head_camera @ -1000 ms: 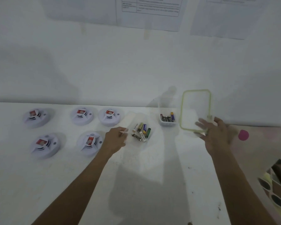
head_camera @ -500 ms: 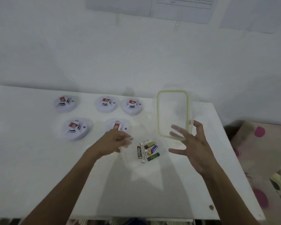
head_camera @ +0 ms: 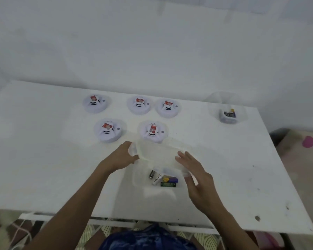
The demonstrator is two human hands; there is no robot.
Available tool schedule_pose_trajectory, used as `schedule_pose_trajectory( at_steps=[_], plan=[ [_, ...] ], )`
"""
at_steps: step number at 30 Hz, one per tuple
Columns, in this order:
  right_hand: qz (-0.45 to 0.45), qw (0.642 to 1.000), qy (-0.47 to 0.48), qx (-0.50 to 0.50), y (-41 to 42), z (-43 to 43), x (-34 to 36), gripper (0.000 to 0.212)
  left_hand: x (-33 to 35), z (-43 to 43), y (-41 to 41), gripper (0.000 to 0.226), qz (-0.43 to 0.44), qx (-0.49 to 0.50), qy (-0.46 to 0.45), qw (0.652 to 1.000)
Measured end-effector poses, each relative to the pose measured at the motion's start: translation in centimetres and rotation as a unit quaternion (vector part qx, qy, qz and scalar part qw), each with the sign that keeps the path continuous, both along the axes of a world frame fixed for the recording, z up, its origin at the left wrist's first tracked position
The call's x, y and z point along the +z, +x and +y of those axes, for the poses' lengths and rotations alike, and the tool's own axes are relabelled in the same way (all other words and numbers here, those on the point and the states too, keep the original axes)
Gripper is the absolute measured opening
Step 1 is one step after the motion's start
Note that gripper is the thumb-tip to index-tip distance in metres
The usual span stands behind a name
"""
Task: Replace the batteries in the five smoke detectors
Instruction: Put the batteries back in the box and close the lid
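Note:
A clear plastic container [head_camera: 143, 179] sits near the table's front centre with several loose batteries [head_camera: 163, 179] inside. My left hand [head_camera: 122, 157] grips its left rim with curled fingers. My right hand [head_camera: 197, 177] holds its right rim between the thumb and the long fingers. Three white smoke detectors with red labels stand in a back row [head_camera: 139, 105], and two more stand in front of them [head_camera: 107, 130], just beyond the container. The container's far wall is blurred, and I see no lid.
A second small clear tub [head_camera: 228, 115] holding batteries stands at the back right of the white table [head_camera: 43, 159]. The table's front edge runs just below my forearms. A pink-dotted surface [head_camera: 308, 141] lies off the right edge.
My right hand no longer holds the green-rimmed lid and has come to the container's right side. The container now sits nearer the table's front edge, with my left hand still on it.

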State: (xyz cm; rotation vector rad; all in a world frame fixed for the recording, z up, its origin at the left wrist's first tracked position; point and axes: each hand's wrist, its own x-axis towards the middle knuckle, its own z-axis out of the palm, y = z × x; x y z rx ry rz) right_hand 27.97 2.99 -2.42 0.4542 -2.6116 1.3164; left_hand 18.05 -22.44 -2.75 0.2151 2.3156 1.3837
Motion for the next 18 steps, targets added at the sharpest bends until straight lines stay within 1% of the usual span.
schedule_pose_trajectory(
  at_steps=[2,3,5,7,9,10,13,16,18],
  plan=[
    [0.02,0.999,0.033,0.012,0.2,-0.3,-0.7,0.053,-0.2,-0.7,0.4,0.025,0.066,0.016,0.003,0.998],
    [0.025,0.999,0.044,0.014,0.3,-0.4,-0.9,0.054,-0.3,-1.0,0.7,0.026,0.085,0.043,0.012,0.995],
    [0.033,0.997,0.062,0.016,0.2,-0.4,-1.2,0.058,0.0,-1.5,1.5,0.023,0.065,0.14,0.055,0.986],
    [0.046,0.995,0.089,0.03,0.1,-0.2,-1.6,0.059,0.6,-1.7,2.6,0.023,0.011,0.201,0.106,0.974],
    [0.051,0.99,0.12,0.051,0.1,0.0,-1.9,0.054,0.9,-2.0,3.5,0.021,-0.023,0.202,0.127,0.971],
    [0.053,0.988,0.135,0.059,0.1,0.1,-2.0,0.05,0.9,-2.0,3.9,0.017,-0.025,0.197,0.123,0.972],
    [0.05,0.982,0.166,0.072,0.5,0.3,-2.1,0.047,0.3,-1.8,4.8,0.01,-0.013,0.199,0.091,0.976],
    [0.047,0.979,0.186,0.072,0.9,0.4,-2.0,0.05,-0.3,-1.5,5.2,0.012,0.011,0.198,0.059,0.978],
    [0.046,0.978,0.191,0.068,1.1,0.5,-2.0,0.047,-0.4,-1.3,5.2,0.014,0.02,0.194,0.045,0.98]
  ],
)
